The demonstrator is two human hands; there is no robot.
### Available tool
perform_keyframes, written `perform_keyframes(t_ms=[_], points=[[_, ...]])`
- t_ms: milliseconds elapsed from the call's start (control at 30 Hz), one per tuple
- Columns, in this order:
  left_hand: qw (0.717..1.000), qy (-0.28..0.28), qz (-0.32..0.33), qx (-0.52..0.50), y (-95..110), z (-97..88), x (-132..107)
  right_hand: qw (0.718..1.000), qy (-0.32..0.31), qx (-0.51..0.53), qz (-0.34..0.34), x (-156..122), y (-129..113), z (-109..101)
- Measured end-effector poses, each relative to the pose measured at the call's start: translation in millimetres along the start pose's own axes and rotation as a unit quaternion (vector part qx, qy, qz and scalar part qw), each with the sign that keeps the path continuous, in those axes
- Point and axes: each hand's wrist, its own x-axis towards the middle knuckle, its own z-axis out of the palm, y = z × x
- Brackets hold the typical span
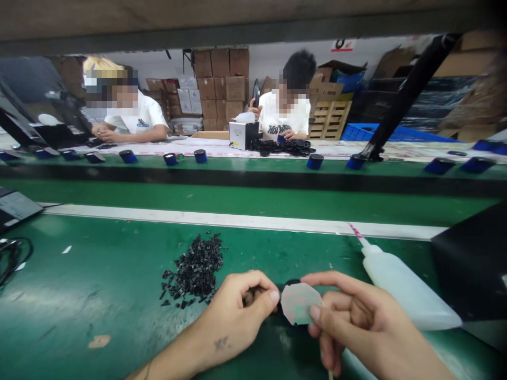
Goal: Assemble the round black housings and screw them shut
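Note:
My right hand (352,316) is closed on a round black part with a pale, shiny, many-sided plate (299,303) on its near face. Its thumb lies on the plate and its index finger runs along the top rim. A thin pale stick end shows below that hand. My left hand (245,301) is closed in a pinch, fingertips at the part's left edge; whatever lies between them is hidden. Just beyond the left hand lies a loose pile of small black plastic pieces (200,266). To the right of my right hand a translucent squeeze bottle (407,287) lies on its side, its nozzle reddish.
A white strip (198,217) crosses the green bench (99,274). Behind it, blue-and-black round parts (315,161) line a raised ledge. Two people sit across. A dark box (471,264) stands right; black cables (13,258) lie left. A shelf edge (237,39) hangs overhead.

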Motion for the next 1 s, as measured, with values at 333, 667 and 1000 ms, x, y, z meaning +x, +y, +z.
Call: perform_keyframes(t_ms=[333,667,1000], points=[[1.000,0.002,-0.013,-0.016,3.5,3.6,0.2,0.817,0.009,-0.420,-0.396,7.1,19.6,-32.6],[1.000,-0.014,0.015,-0.023,12.0,0.5,4.9,0.687,-0.016,-0.514,-0.513,5.7,1.5,-34.5],[0.995,0.019,0.073,0.059,7.6,-1.2,19.1,0.913,0.042,-0.305,-0.267,21.7,6.5,-46.4]])
